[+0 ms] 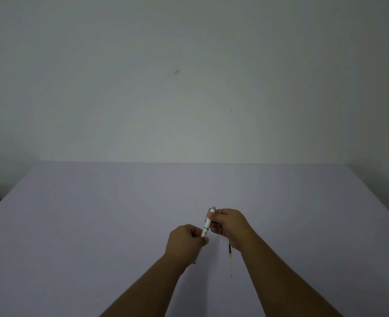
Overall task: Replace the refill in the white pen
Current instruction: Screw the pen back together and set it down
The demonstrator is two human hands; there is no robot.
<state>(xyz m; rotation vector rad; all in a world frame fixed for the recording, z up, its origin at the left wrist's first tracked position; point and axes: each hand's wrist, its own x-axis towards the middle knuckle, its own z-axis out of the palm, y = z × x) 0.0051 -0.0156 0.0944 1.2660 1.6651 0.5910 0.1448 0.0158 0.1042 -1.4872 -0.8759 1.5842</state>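
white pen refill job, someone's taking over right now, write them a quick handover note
Left hand: gripping the lower end of the white pen.
Right hand: gripping the pen's upper end near the clicker.
Both hold it above the table; a refill lies on the table under the right wrist.
Done: cannot tell whether the pen is open yet.
Left: swap the refill, close the pen.

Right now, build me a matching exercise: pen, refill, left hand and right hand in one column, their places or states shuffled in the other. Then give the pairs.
Things:
1. white pen
2. refill
3. left hand
4. right hand

Places or states:
A. grips the pen's upper end
B. thin, sticks out below the right hand
C. held nearly upright between both hands above the table
D. grips the pen's lower end

Pairs: 1-C, 2-B, 3-D, 4-A
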